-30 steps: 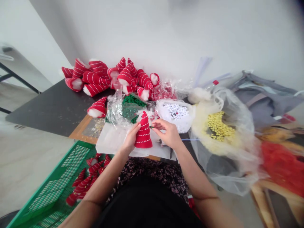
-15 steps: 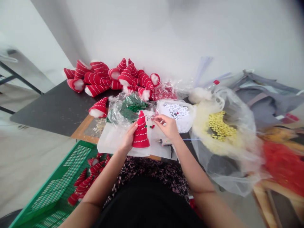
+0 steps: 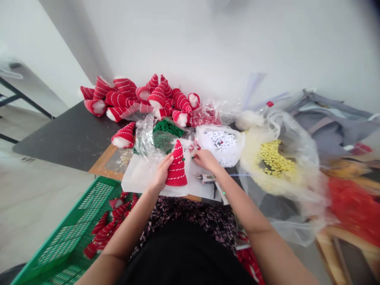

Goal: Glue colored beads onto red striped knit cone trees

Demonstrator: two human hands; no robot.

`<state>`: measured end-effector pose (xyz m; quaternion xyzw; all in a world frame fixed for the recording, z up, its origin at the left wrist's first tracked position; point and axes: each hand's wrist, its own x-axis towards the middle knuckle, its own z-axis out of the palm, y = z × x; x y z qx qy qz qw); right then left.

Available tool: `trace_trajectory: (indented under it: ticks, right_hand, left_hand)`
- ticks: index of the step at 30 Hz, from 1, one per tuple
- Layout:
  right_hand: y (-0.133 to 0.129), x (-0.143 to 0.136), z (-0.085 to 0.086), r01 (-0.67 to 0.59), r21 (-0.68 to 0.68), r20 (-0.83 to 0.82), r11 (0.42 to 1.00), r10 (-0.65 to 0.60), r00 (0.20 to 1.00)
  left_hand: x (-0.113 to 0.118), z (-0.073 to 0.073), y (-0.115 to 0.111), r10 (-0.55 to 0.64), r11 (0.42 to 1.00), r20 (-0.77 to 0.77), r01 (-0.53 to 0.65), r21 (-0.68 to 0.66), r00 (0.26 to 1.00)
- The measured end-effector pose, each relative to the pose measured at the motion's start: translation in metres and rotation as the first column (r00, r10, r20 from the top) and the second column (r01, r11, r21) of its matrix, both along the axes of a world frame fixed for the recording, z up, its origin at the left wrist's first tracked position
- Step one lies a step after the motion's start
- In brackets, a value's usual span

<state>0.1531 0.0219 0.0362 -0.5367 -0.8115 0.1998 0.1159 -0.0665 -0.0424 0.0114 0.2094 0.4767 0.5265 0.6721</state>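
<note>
My left hand [image 3: 162,171] grips a red felt cone [image 3: 177,170] by its left side, holding it upright above the white paper [image 3: 138,174]. White twisted cord winds around the cone, and a small green dot shows on its right edge. To the right, the fingers of my right hand [image 3: 205,160] are pinched together low over the paper, with a tiny green pompom [image 3: 193,157] at the fingertips. Just below that hand lies a glue gun [image 3: 208,179], its nozzle pointing left and a green light on its handle.
Red corded cones [image 3: 123,97] are heaped at the back. Bags of green pompoms [image 3: 168,127], white pompoms [image 3: 221,140] and yellow pieces [image 3: 274,158] stand around the paper. A green crate [image 3: 56,237] with smaller red cones sits lower left. A red-capped bottle [image 3: 269,104] stands behind.
My right hand has come down and slightly left onto the small pompoms on the paper, its fingers closing there. The cone in my left hand has barely moved. The green pompom bag looks more uncovered.
</note>
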Motion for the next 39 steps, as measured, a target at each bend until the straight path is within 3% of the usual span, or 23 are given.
trace_trajectory:
  ticks: [2, 4, 8, 12, 17, 21, 24, 27, 32, 36, 39]
  right_hand:
    - [-0.002, 0.008, 0.008, 0.057, 0.006, -0.061, 0.998, -0.057, 0.997]
    - [-0.005, 0.012, 0.017, 0.123, 0.004, -0.237, 0.992, -0.119, 0.964]
    - [-0.015, 0.007, 0.036, 0.135, -0.014, -0.614, 0.991, -0.115, 0.781]
    - [-0.022, -0.008, 0.046, 0.119, 0.014, -0.701, 0.993, -0.075, 0.71]
    - [-0.027, -0.016, 0.05, 0.118, 0.1, -0.659, 0.988, -0.023, 0.752]
    - [-0.031, -0.014, 0.055, 0.087, 0.266, -0.53, 0.96, 0.07, 0.845]
    - [-0.035, -0.013, 0.061, 0.016, 0.448, -0.319, 0.894, 0.143, 0.937]
    - [-0.039, -0.016, 0.065, -0.087, 0.547, -0.045, 0.833, 0.133, 0.99]
    - [-0.044, -0.028, 0.069, -0.236, 0.589, 0.284, 0.773, 0.075, 0.956]
    - [-0.04, -0.02, 0.069, -0.177, 0.593, 0.234, 0.785, 0.043, 0.971]
    - [-0.035, -0.005, 0.067, -0.006, 0.551, -0.056, 0.834, 0.045, 0.997]
  left_hand:
    - [0.002, 0.002, -0.001, 0.013, 1.0, -0.007, -0.013, -0.013, 1.0]
    - [0.005, 0.003, -0.001, 0.025, 1.0, -0.02, -0.025, -0.017, 0.999]
    - [0.009, 0.003, -0.004, -0.004, 0.999, -0.072, 0.007, 0.04, 0.997]
    - [0.01, 0.002, -0.006, -0.058, 0.991, -0.118, 0.071, 0.111, 0.991]
    - [0.009, 0.001, -0.008, -0.108, 0.979, -0.152, 0.132, 0.156, 0.982]
    - [0.008, 0.003, -0.009, -0.12, 0.97, -0.222, 0.162, 0.184, 0.968]
    - [0.01, 0.006, -0.009, -0.142, 0.958, -0.284, 0.204, 0.201, 0.948]
    - [0.012, 0.009, -0.01, -0.135, 0.952, -0.333, 0.215, 0.217, 0.933]
    - [0.015, 0.01, -0.009, -0.1, 0.956, -0.326, 0.182, 0.231, 0.94]
    - [0.015, 0.006, -0.009, -0.084, 0.969, -0.273, 0.143, 0.201, 0.958]
    - [0.016, 0.004, -0.007, -0.061, 0.986, -0.19, 0.089, 0.143, 0.98]
